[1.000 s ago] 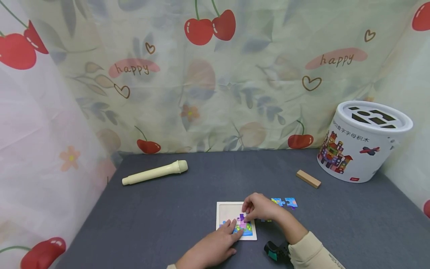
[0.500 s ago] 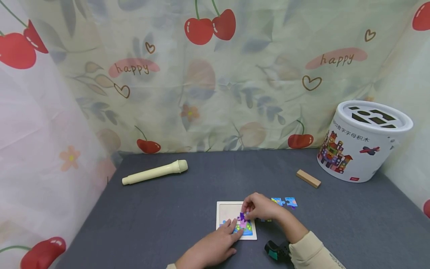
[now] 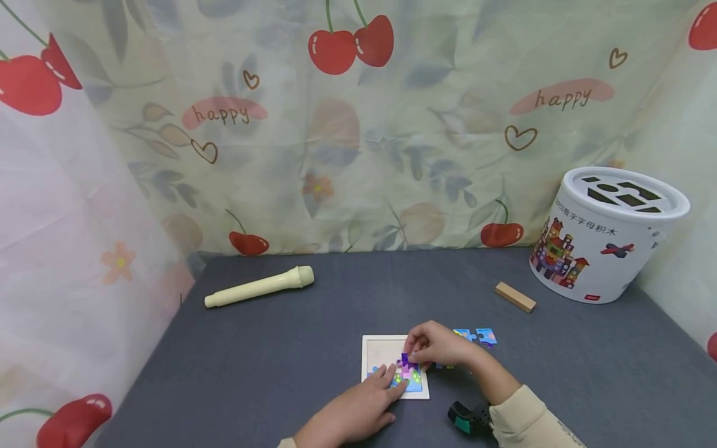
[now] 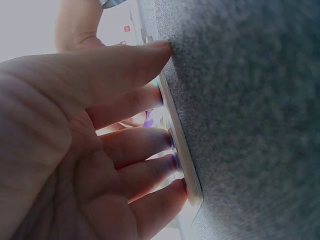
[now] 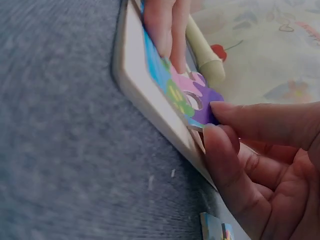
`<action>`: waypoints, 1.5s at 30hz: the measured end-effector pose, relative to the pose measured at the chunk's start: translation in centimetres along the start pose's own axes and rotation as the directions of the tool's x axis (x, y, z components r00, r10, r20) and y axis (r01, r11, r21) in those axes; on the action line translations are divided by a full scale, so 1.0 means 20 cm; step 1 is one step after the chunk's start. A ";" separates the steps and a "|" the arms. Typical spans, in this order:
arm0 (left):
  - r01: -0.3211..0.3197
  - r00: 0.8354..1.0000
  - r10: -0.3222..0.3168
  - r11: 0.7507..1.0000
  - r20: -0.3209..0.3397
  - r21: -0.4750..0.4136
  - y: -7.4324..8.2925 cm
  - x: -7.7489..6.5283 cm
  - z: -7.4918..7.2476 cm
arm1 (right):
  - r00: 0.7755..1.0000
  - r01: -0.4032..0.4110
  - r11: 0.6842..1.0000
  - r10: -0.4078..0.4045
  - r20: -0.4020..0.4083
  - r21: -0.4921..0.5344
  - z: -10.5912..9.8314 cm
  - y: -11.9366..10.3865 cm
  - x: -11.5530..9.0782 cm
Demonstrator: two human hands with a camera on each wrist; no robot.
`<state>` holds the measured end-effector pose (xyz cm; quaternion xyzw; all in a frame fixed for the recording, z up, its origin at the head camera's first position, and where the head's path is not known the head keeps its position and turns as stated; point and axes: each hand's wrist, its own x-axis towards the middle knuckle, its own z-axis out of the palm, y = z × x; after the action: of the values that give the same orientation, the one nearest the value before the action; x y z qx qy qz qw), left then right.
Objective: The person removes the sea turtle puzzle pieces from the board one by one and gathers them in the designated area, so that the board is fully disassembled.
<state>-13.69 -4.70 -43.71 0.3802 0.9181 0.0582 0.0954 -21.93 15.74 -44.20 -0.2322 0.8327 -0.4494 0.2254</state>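
A square wooden puzzle tray (image 3: pixel 390 338) lies near the front of the table, its near part filled with colourful pieces. My left hand (image 3: pixel 361 406) rests on it, fairly straight fingers pressing the joined pieces along the near side. In the left wrist view, the fingertips (image 4: pixel 160 145) reach over the tray's edge. At the tray's right side, my right hand (image 3: pixel 439 345) pinches a purple jigsaw piece (image 5: pixel 204 100) between thumb and fingers. That piece sits against the pink and green pieces (image 5: pixel 177 95), with a small gap showing beside it.
Loose blue jigsaw pieces (image 3: pixel 485 336) lie right of the tray, partly behind the right hand. A black strap-like device (image 3: pixel 469 418) is by the right sleeve. Farther back are a cream toy microphone (image 3: pixel 259 290), a wooden block (image 3: pixel 515 297) and a white bucket (image 3: pixel 607 236).
The purple jigsaw piece has shifted slightly in the right fingers, and more of its purple shows. Both hands stay nearly where they were.
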 end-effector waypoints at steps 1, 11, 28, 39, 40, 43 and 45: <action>0.002 1.000 -0.002 1.000 0.008 -0.002 0.00 0.00 0.00 | 1.000 -0.008 1.000 0.008 0.001 0.012 0.00 0.00 0.00; 0.013 1.000 -0.013 1.000 0.022 -0.001 0.00 0.01 0.00 | 0.997 -0.060 0.986 0.068 -0.046 0.157 -0.03 0.03 -0.03; 0.012 1.000 -0.012 0.999 -0.013 0.052 0.00 0.00 0.02 | 0.992 -0.107 0.988 0.113 -0.051 0.113 -0.23 0.15 -0.24; 0.018 1.000 -0.017 1.000 -0.009 0.024 0.01 -0.01 0.01 | 0.992 -0.103 0.982 0.114 -0.062 0.158 -0.30 0.21 -0.38; 0.020 1.000 -0.020 1.000 -0.006 0.020 0.01 -0.01 0.01 | 0.992 -0.101 0.982 0.112 -0.062 0.161 -0.30 0.22 -0.39; 0.028 1.000 -0.028 1.000 0.004 0.004 0.01 -0.01 0.00 | 0.992 -0.102 0.981 0.114 -0.062 0.165 -0.32 0.23 -0.42; 0.034 0.999 -0.034 0.999 0.013 -0.007 0.01 -0.01 0.00 | 0.991 -0.106 0.981 0.118 -0.068 0.162 -0.34 0.24 -0.44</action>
<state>-13.40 -4.68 -43.57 0.3646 0.9236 0.0573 0.1038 -19.89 27.65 -43.54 -0.1486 0.8144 -0.5091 0.2356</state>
